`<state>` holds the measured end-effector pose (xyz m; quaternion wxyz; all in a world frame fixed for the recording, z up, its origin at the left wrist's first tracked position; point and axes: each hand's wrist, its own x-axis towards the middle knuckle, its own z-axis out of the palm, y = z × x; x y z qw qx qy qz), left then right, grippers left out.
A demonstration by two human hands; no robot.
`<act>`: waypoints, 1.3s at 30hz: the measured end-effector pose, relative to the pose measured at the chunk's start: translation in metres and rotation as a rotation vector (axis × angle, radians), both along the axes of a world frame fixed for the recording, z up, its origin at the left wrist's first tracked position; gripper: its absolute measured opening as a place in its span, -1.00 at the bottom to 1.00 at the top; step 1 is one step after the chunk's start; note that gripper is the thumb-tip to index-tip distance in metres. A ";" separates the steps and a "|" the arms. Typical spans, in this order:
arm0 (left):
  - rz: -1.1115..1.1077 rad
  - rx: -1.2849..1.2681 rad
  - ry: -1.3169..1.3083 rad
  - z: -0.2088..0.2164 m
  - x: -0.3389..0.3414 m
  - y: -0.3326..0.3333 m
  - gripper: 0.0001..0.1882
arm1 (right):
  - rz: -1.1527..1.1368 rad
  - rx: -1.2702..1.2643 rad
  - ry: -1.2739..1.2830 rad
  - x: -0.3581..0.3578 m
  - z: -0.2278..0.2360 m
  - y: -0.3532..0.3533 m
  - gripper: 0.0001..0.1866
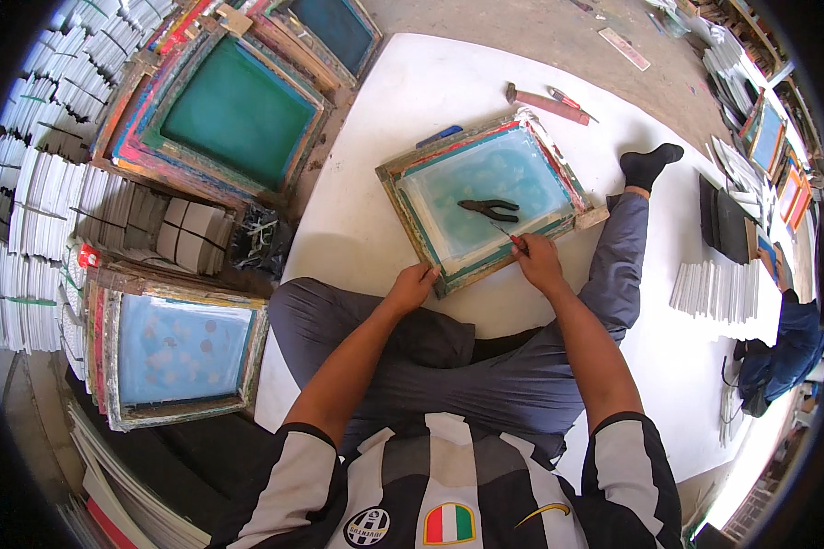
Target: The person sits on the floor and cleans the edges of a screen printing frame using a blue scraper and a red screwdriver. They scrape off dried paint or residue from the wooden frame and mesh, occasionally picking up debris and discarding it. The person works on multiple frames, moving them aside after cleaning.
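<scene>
A screen-printing frame [410,218] with a worn wooden border and pale blue mesh lies on the white sheet in front of my crossed legs. My left hand [410,288] is closed on its near left edge. In my right hand [538,261] is a screwdriver [518,243] with a red handle, its thin metal shaft pointing over the frame's near side. Whether its tip touches the frame I cannot tell. Pliers [488,209] with dark handles rest on the mesh, just beyond the screwdriver.
Beyond the frame lie a blue-handled tool [439,136], a reddish-brown bar [547,104] and another red-handled tool [563,96]. Stacked screen frames [238,110] and bundled paper [41,201] crowd the left. At right, a person in blue [787,343] sits near a paper stack [716,291].
</scene>
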<state>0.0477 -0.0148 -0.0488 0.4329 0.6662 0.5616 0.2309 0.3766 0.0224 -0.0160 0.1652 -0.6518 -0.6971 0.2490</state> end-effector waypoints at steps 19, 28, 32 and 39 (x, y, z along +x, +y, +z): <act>0.298 -0.441 -0.330 0.016 -0.010 0.013 -0.54 | 0.509 0.020 -0.218 0.002 0.035 -0.032 -0.75; 0.247 -0.369 -0.256 0.016 -0.007 0.015 -0.54 | 0.402 0.114 -0.272 -0.013 0.044 -0.011 -0.69; 0.293 -0.380 -0.278 0.021 -0.001 0.018 -0.53 | 0.230 0.145 -0.198 -0.049 0.045 0.055 -0.72; 0.210 -0.426 -0.070 0.014 -0.009 0.029 -0.41 | 0.262 0.373 -0.093 -0.140 0.008 0.213 -0.73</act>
